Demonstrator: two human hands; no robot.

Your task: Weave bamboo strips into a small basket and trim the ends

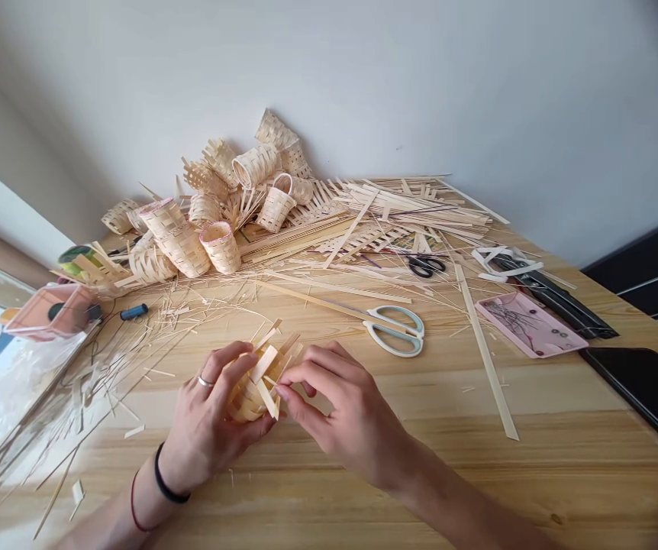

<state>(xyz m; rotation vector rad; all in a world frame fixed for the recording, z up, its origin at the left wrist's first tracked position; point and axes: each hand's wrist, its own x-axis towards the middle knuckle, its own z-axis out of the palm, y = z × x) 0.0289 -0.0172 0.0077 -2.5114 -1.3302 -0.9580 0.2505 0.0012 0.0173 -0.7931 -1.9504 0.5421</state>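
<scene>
A small half-woven bamboo basket (pixel 256 386) with loose strip ends sticking up sits between my two hands, just above the wooden table (pixel 398 473). My left hand (pixel 206 428), with a ring and two wristbands, wraps around the basket's left side. My right hand (pixel 340 405) pinches one of the basket's strips between thumb and fingers at its right side.
White-handled scissors (pixel 395 330) lie just beyond my hands. A pile of finished small baskets (pixel 214 214) and loose bamboo strips (pixel 386 210) fills the back. A pink tray (pixel 529 325), black scissors (pixel 425 265), a dark tablet (pixel 643 389) and a pink box (pixel 48 309) lie around.
</scene>
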